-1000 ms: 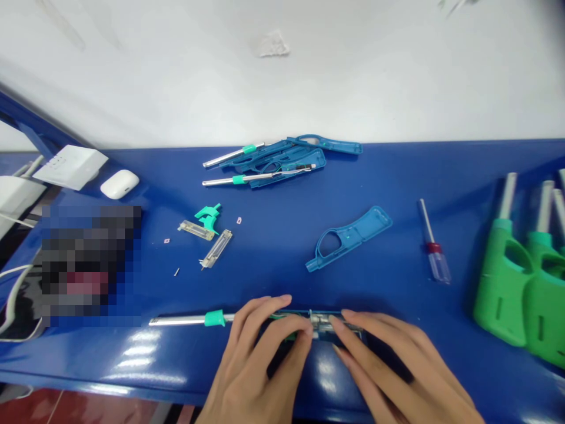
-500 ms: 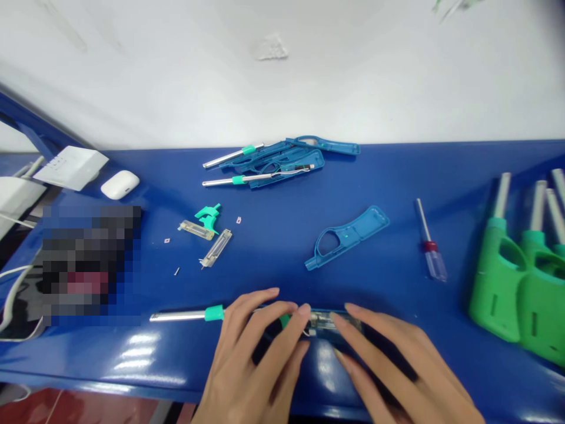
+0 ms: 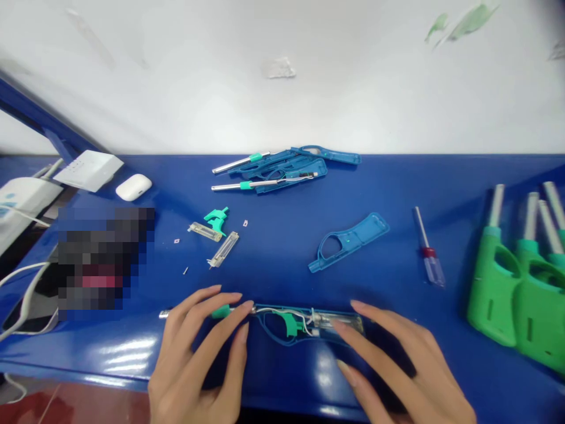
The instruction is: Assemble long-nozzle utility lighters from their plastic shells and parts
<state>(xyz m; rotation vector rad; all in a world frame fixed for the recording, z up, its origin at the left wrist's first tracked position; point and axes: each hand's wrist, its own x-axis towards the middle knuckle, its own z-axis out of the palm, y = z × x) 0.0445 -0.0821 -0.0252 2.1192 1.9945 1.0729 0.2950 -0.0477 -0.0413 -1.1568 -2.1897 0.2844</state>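
Observation:
An opened blue lighter half-shell (image 3: pixel 273 337) lies on the table in front of me, with a green trigger (image 3: pixel 291 324), white wires and a clear fuel tank (image 3: pixel 326 320) in it. My left hand (image 3: pixel 207 347) is over the metal tube and its green collar (image 3: pixel 221 311), thumb and index finger closing at the tube's end near the shell. My right hand (image 3: pixel 392 359) has its fingers apart, with the index fingertip on the clear tank and another fingertip at the shell's far right edge.
Beyond the hands lie an empty blue half-shell (image 3: pixel 348 241), a screwdriver (image 3: pixel 429 250), clear tanks (image 3: pixel 223 249) and green triggers (image 3: pixel 217 221). Blue lighter parts (image 3: pixel 286 171) lie by the wall. Green lighters (image 3: pixel 494 282) stand at right; a white case (image 3: pixel 133 187) is at left.
My left hand has moved left from the trigger area to the metal tube, uncovering the trigger and wires. My right hand remains at the tank. The view has shifted slightly.

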